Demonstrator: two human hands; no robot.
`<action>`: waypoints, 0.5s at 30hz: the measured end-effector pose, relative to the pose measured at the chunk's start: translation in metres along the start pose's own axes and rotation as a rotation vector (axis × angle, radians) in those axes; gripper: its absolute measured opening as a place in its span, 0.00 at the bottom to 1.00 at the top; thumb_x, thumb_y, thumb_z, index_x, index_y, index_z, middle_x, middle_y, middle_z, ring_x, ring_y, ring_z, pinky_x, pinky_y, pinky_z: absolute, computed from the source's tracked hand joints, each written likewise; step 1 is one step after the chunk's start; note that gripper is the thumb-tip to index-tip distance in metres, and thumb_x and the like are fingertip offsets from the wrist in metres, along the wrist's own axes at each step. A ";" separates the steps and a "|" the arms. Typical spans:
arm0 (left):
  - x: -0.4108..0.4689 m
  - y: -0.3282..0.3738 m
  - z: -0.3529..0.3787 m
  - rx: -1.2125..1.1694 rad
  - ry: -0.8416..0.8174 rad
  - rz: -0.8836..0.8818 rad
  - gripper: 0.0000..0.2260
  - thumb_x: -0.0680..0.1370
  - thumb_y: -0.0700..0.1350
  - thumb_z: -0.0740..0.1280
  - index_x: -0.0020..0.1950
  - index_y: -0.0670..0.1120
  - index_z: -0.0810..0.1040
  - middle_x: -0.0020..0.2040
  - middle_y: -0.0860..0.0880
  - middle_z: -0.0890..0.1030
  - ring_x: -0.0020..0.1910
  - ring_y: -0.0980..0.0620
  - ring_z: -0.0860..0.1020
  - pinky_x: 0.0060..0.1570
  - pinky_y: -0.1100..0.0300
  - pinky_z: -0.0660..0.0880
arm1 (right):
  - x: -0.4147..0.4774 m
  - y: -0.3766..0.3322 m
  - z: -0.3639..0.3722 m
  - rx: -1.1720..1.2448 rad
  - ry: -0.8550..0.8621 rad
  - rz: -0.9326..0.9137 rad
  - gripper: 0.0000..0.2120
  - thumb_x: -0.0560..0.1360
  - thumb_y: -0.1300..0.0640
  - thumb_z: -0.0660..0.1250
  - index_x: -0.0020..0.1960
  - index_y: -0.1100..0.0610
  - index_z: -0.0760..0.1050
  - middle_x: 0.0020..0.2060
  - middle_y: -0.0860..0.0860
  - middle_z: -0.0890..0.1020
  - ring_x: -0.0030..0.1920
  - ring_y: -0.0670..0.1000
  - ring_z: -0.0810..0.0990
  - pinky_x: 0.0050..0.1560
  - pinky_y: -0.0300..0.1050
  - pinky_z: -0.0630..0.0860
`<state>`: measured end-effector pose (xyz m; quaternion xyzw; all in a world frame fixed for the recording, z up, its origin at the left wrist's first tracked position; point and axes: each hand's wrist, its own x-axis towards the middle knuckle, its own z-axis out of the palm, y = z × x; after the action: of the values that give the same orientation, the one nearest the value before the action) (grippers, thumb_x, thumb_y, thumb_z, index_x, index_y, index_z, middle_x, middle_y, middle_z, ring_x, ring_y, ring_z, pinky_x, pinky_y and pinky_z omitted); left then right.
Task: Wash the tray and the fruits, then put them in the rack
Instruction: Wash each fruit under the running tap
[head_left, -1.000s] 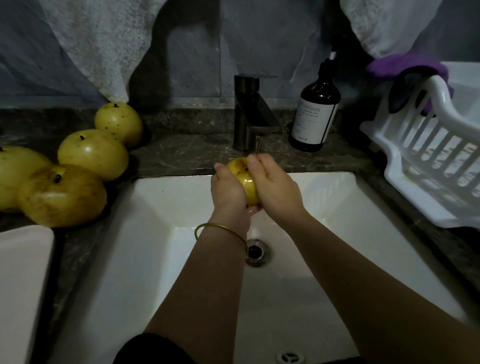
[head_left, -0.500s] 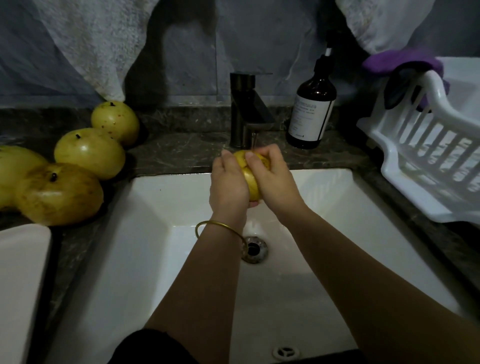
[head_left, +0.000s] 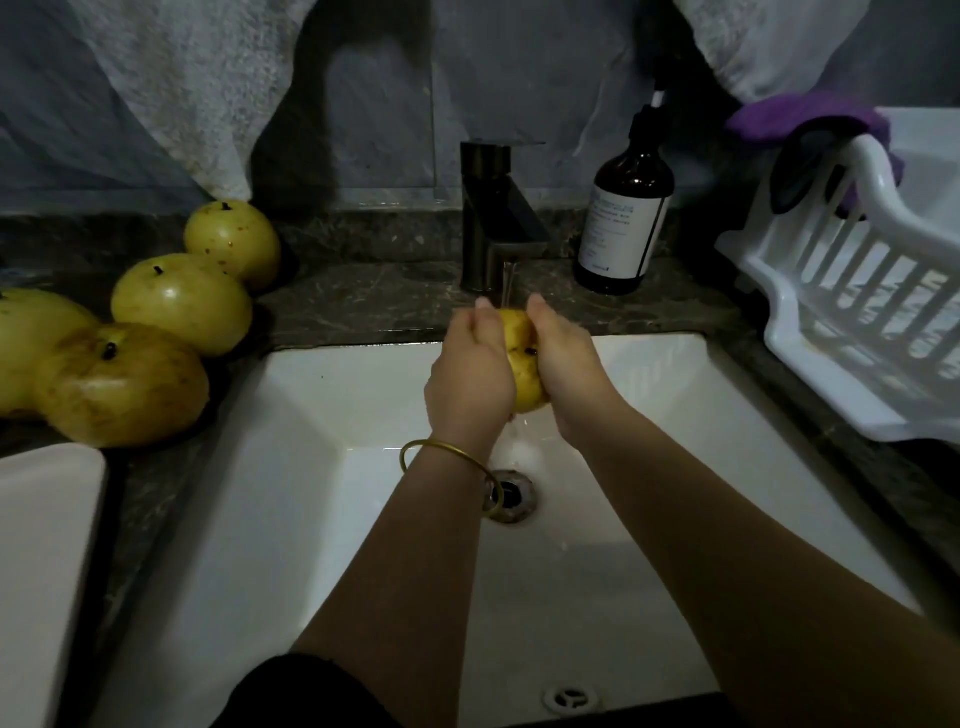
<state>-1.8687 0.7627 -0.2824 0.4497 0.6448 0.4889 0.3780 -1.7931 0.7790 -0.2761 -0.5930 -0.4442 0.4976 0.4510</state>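
Note:
A yellow fruit (head_left: 522, 358) is clasped between my left hand (head_left: 467, 384) and my right hand (head_left: 569, 364) under the running dark faucet (head_left: 493, 218), over the white sink (head_left: 322, 467). Water drips from the fruit toward the drain (head_left: 511, 493). Several more yellow fruits lie on the dark counter at the left: one at the back (head_left: 234, 241), one in the middle (head_left: 182, 301), and a browner one in front (head_left: 124, 384). The white rack (head_left: 852, 312) stands on the counter at the right. A white tray's corner (head_left: 47, 545) shows at the lower left.
A brown pump bottle (head_left: 626, 208) stands just right of the faucet. A purple cloth (head_left: 800, 119) hangs over the rack's far rim. Pale towels hang on the wall above the left counter and the top right.
Both hands have turned the fruit under the stream; its dark end now faces me between the palms. The hands stay under the faucet.

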 end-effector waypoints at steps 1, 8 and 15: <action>0.002 0.000 0.000 -0.082 -0.007 -0.057 0.20 0.82 0.59 0.48 0.67 0.53 0.68 0.57 0.46 0.75 0.57 0.42 0.74 0.49 0.46 0.78 | -0.001 0.000 0.001 -0.014 0.004 -0.069 0.18 0.81 0.45 0.54 0.65 0.52 0.72 0.60 0.54 0.76 0.59 0.55 0.75 0.64 0.57 0.71; 0.007 0.005 -0.007 -0.573 -0.052 -0.473 0.19 0.81 0.57 0.52 0.62 0.47 0.72 0.56 0.42 0.78 0.50 0.41 0.78 0.36 0.50 0.77 | -0.005 0.007 0.005 -0.276 -0.091 -0.559 0.13 0.81 0.57 0.58 0.58 0.55 0.79 0.59 0.51 0.77 0.59 0.50 0.75 0.62 0.44 0.70; -0.002 0.009 -0.012 -0.709 -0.094 -0.592 0.18 0.81 0.57 0.54 0.55 0.45 0.75 0.47 0.43 0.79 0.42 0.46 0.78 0.30 0.58 0.77 | -0.007 0.012 0.008 -0.602 0.008 -0.794 0.14 0.78 0.53 0.59 0.58 0.54 0.79 0.57 0.50 0.79 0.56 0.49 0.75 0.55 0.40 0.67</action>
<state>-1.8770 0.7580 -0.2704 0.1111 0.5204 0.5294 0.6607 -1.8008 0.7706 -0.2874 -0.4838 -0.7580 0.1347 0.4163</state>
